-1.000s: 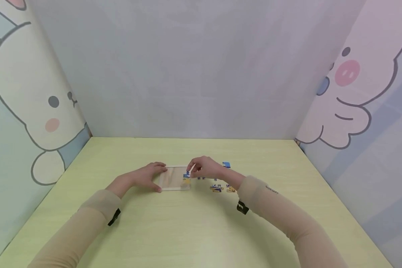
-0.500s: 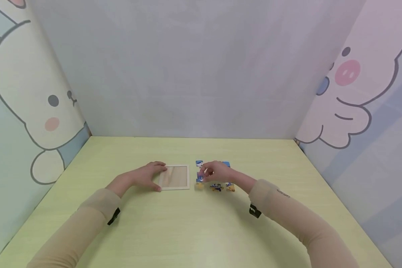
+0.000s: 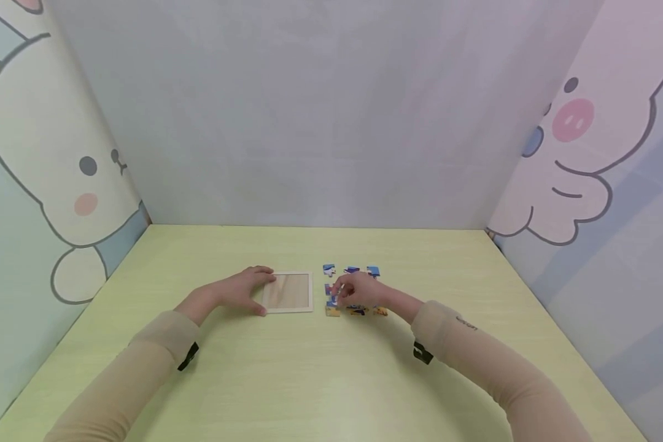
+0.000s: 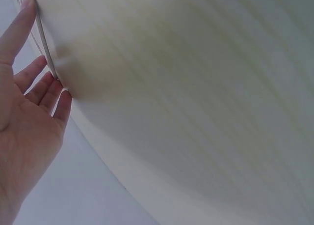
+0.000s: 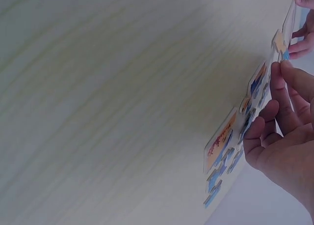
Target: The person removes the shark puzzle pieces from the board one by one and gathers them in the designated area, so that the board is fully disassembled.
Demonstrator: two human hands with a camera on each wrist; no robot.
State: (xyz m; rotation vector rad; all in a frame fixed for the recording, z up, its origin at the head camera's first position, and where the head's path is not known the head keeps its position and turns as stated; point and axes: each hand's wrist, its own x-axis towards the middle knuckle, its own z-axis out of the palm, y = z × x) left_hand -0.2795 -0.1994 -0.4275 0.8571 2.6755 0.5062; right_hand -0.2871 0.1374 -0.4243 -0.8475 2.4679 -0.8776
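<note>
A square wooden puzzle tray (image 3: 287, 310) with a pale rim lies flat on the table, its inside bare wood. My left hand (image 3: 244, 290) rests at its left side, thumb by the near corner and fingers by the far one. In the left wrist view, the spread fingertips (image 4: 63, 104) touch the tray's edge. To the right of the tray, my right hand (image 3: 360, 290) pinches a blue and yellow puzzle piece (image 3: 333, 311) between thumb and forefinger. In the right wrist view the puzzle piece (image 5: 279, 41) sticks out beyond the fingertips.
Several loose puzzle pieces lie in rough rows under and around the right hand, among them a blue and white piece (image 3: 329, 270) and a blue corner piece (image 3: 373, 271). A pale wall (image 3: 320, 123) stands behind the table (image 3: 320, 368), with printed side walls left and right.
My right hand has drawn back from the tray's right edge to the right with the puzzle piece, then shifted slightly nearer the front. My left hand has stayed at the tray.
</note>
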